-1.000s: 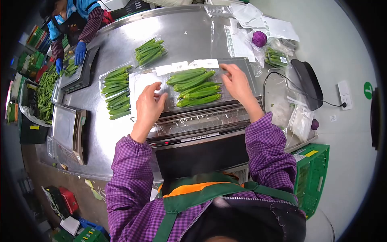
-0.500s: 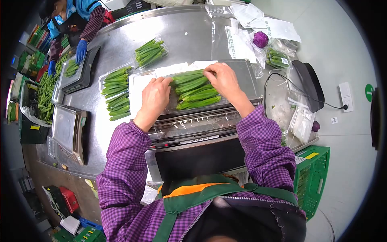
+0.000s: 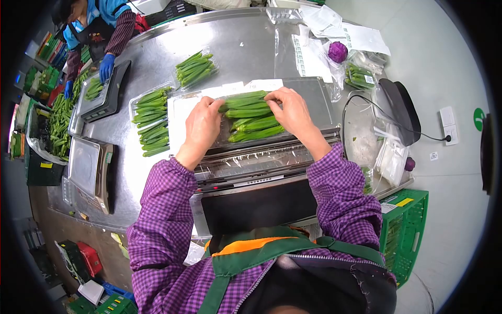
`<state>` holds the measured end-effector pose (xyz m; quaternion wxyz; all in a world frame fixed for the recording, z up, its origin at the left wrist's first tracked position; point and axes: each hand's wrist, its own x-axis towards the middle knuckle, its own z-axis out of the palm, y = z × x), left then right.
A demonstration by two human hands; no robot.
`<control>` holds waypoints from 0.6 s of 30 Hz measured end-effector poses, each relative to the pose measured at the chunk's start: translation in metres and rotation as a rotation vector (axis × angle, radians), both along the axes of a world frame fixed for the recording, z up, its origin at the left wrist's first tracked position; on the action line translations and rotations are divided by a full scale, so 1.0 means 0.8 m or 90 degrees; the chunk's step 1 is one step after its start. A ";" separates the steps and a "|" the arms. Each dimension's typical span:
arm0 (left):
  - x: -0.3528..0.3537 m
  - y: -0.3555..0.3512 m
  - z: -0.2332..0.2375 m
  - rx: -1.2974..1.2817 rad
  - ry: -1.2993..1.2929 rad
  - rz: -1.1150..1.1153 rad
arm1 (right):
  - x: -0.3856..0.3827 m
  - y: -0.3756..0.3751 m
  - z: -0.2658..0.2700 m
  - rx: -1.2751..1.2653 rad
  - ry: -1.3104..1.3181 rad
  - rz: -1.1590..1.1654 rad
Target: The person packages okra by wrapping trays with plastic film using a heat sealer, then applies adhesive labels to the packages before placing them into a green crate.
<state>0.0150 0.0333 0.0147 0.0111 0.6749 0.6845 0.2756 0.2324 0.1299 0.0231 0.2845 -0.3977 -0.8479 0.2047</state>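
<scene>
Nearest, purple-and-black checked sleeves (image 3: 164, 209) reach forward on both sides of a flat black rectangular panel (image 3: 259, 205). A green plastic crate (image 3: 405, 235) stands low at the right. Beyond the panel, a band of shiny clear film (image 3: 246, 159) stretches crosswise.

Past the film, a row of long green okra pods (image 3: 248, 112) lies side by side between the person's two bare hands. The left hand (image 3: 203, 123) has its fingers bent, the fingertips at the left ends of the upper pods. The right hand (image 3: 293, 112) is curved, its thumb and fingertips at the right ends of the same pods. Whether either one pinches them or only presses against them, I cannot tell. White paper labels (image 3: 264, 83) lie just behind the pods.

To the left, on the shiny metal table (image 3: 240, 55), sits a second batch of green okra (image 3: 151, 112), with a silver-topped weighing scale (image 3: 83, 165) farther left. A third okra batch (image 3: 194, 69) lies beyond. On the right are a black, rounded case (image 3: 400, 110), a round purple cabbage (image 3: 338, 51) and loose white papers (image 3: 366, 37). At the far left, a co-worker's blue-gloved hand (image 3: 106, 67) is at a dark-sided scale (image 3: 109, 97) with okra on top.
</scene>
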 end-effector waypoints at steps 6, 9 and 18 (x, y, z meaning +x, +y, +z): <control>-0.005 -0.015 0.006 0.015 -0.045 0.001 | 0.003 -0.003 0.001 -0.060 0.100 -0.026; -0.010 -0.028 0.011 -0.005 -0.094 0.020 | 0.009 -0.001 0.006 -0.107 0.125 -0.050; -0.011 -0.051 0.022 -0.060 -0.148 0.040 | 0.002 0.007 0.002 -0.156 0.039 -0.072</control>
